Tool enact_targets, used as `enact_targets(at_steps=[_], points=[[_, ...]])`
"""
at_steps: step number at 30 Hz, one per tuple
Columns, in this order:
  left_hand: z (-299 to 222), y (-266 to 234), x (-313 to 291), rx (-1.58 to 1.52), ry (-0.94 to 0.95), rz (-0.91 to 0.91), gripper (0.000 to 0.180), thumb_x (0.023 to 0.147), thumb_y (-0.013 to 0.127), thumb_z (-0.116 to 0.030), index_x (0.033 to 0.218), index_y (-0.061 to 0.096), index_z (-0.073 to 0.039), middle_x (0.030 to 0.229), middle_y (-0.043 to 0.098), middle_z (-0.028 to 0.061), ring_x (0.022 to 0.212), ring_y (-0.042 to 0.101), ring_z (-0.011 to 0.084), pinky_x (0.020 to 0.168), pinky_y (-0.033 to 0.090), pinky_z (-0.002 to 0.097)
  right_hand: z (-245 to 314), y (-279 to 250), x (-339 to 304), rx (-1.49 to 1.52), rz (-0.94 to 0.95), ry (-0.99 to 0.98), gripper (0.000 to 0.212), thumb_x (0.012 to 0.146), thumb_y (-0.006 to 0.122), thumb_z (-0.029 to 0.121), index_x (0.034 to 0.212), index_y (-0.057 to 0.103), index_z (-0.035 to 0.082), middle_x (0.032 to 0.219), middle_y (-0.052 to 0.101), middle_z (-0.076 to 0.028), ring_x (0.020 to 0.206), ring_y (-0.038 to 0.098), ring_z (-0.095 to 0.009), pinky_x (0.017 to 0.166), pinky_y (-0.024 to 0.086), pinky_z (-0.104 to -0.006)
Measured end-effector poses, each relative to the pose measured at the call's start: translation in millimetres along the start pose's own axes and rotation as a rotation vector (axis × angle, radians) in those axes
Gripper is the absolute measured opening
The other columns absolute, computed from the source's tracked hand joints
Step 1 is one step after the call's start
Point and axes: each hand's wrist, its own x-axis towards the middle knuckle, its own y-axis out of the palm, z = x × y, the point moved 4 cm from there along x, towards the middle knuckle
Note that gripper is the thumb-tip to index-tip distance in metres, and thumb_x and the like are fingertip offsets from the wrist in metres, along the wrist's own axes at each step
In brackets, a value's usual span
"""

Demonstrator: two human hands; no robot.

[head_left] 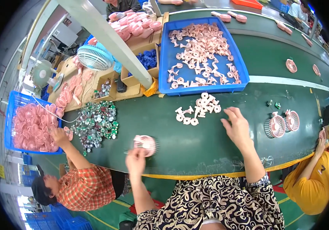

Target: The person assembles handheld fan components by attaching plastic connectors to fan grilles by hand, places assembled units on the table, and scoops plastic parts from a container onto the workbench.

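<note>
My left hand is closed on a round pink fan cage, held over the green work surface and a little blurred. My right hand holds nothing, its fingers apart and curved, just right of a loose heap of small pale-pink parts with disc ends and short stems. Two more pink fan cages stand side by side to the right of that hand. Left of my left hand lies a heap of small green circuit boards with silvery motors.
A blue tray of pale-pink parts sits beyond my hands. To the left a person in a checked shirt reaches toward a blue basket of pink parts. Another in yellow works at right. A metal post rises far left.
</note>
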Motion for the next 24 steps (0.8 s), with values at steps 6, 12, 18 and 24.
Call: enact_targets(at_steps=[6,12,18,24], points=[[-100.6,73.2,-60.9,-0.135,0.217,0.368,0.028,0.097,0.073,-0.026,0.120,0.072,-0.009,0.102,0.076,0.0100,0.080,0.069,0.0162,0.072,0.055,0.0304,-10.7,46.8,15.5,-0.032,-0.036,-0.095,0.034,0.085,0.075,0.003,0.117,0.066,0.003,0.109,0.067,-0.013,0.089,0.068,-0.040,0.076,0.057,-0.0430],[-128.6,94.4,-76.6,-0.395,0.264,0.547,0.038,0.098,0.072,-0.015,0.134,0.063,-0.006,0.094,0.070,0.0062,0.069,0.060,0.0094,0.062,0.049,0.0261,-47.3,48.6,3.6,0.578,0.039,0.407,0.034,0.098,0.069,0.010,0.129,0.065,-0.006,0.083,0.068,-0.004,0.064,0.060,-0.009,0.054,0.048,-0.0264],[-133.9,76.9,-65.2,-0.267,0.402,0.101,0.036,0.093,0.069,-0.001,0.128,0.065,-0.006,0.114,0.069,0.0129,0.083,0.070,0.0165,0.068,0.055,0.0261,-56.9,25.7,-1.0,1.001,0.029,0.730,0.031,0.098,0.069,0.013,0.122,0.067,-0.008,0.084,0.067,-0.003,0.060,0.056,-0.006,0.049,0.042,-0.0212],[-133.7,76.3,-54.8,0.055,0.400,0.078,0.049,0.088,0.067,-0.008,0.136,0.056,-0.007,0.129,0.062,0.0202,0.113,0.061,0.0423,0.095,0.053,0.0498,-16.2,2.0,2.4,0.208,-0.339,-0.102,0.017,0.097,0.068,0.001,0.114,0.068,0.001,0.090,0.068,-0.008,0.066,0.064,-0.015,0.058,0.050,-0.0267]])
